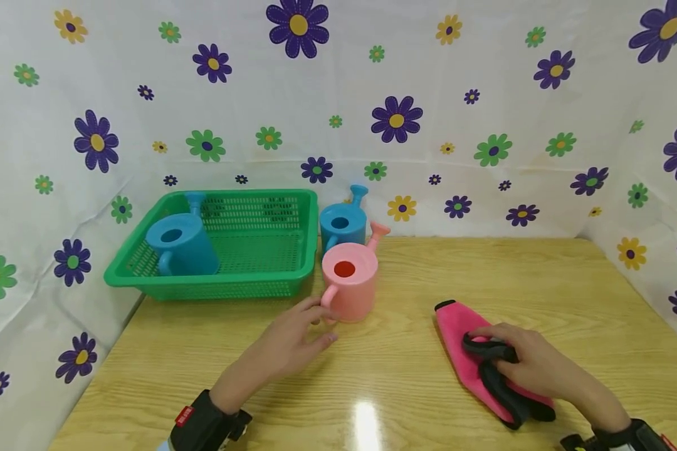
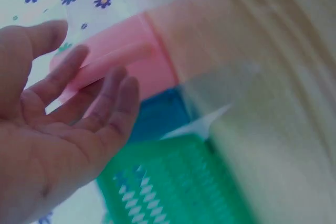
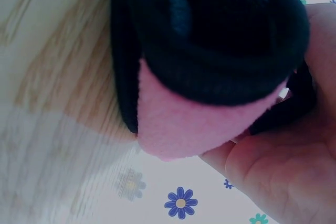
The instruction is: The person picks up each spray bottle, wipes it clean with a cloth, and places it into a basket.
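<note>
A pink watering can (image 1: pixel 350 285) stands on the table, its handle toward me and its spout pointing back right. My left hand (image 1: pixel 290 338) is at that handle, fingers loosely bent and thumb apart; in the left wrist view the fingers (image 2: pixel 116 98) overlap the can, and whether they touch it I cannot tell. On the right, my right hand (image 1: pixel 533 360) pinches a bunched fold of a pink cloth (image 1: pixel 457 338) with black edging, which lies on the tabletop. The right wrist view shows the cloth's fuzzy pink side and its black border (image 3: pixel 210 85) curled up beside the palm.
A green plastic basket (image 1: pixel 214 285) sits at the back left, with a blue watering can (image 1: pixel 188 247) inside it. Another blue watering can (image 1: pixel 344 219) stands between the basket and the flowered backdrop (image 1: pixel 338 75), partly behind the pink one. Wood-grain tabletop (image 1: pixel 406 376) lies between my hands.
</note>
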`<move>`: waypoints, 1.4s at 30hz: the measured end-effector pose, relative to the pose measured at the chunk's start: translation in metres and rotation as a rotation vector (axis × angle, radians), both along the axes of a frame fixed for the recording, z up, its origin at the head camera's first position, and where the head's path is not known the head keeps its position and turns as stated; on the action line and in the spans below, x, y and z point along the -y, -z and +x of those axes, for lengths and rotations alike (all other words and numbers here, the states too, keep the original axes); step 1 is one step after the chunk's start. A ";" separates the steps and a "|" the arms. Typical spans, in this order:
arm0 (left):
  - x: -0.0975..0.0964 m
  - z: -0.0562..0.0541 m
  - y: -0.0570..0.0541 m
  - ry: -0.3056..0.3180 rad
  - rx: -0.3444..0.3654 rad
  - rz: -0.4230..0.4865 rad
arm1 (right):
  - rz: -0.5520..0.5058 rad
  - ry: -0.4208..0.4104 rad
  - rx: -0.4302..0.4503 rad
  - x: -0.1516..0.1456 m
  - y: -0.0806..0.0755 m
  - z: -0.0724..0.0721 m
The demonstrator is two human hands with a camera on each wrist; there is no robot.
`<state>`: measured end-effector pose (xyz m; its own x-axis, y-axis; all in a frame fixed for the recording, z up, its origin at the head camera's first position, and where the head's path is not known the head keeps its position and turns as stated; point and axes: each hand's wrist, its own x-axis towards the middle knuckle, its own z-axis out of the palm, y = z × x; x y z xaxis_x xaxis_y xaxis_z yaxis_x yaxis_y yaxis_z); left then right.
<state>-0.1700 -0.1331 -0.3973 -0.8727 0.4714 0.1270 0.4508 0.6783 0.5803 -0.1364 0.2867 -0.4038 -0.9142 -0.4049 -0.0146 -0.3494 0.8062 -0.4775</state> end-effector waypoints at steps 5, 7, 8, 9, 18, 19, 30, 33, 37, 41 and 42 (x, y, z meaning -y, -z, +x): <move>0.018 0.020 -0.018 -0.176 0.137 -0.017 | -0.018 -0.012 0.009 0.000 0.003 0.002; 0.022 0.025 -0.023 -0.278 0.181 -0.013 | -0.022 -0.018 0.007 0.001 0.004 0.003; 0.024 0.026 -0.024 -0.324 0.198 -0.003 | -0.019 -0.011 0.012 0.001 0.003 0.003; 0.025 0.027 -0.025 -0.361 0.209 0.010 | -0.015 -0.004 0.015 0.001 0.003 0.002; 0.033 0.020 -0.017 -0.308 0.144 0.040 | -0.017 -0.021 -0.019 0.003 0.002 0.000; 0.032 0.019 -0.017 -0.279 0.144 0.036 | -0.017 -0.028 -0.031 0.003 0.003 0.001; -0.009 0.020 -0.019 -0.322 0.519 0.727 | -0.155 -0.155 -0.229 0.015 0.004 0.015; -0.024 0.021 -0.020 -0.305 0.637 0.946 | -0.211 -0.234 -0.382 0.030 -0.008 0.023; -0.037 0.020 -0.025 -0.297 0.694 1.075 | -0.207 -0.279 -0.583 0.058 -0.038 0.029; -0.045 0.018 -0.030 -0.275 0.708 1.111 | -0.168 -0.302 -0.704 0.087 -0.060 0.025; -0.046 0.019 -0.031 -0.261 0.717 1.113 | -0.155 -0.307 -0.728 0.093 -0.063 0.022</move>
<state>-0.1514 -0.0868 -0.3667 -0.9551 0.2288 -0.1880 -0.2504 -0.2846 0.9254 -0.1144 0.1934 -0.3404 -0.5201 -0.5883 0.6192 -0.8115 0.5665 -0.1433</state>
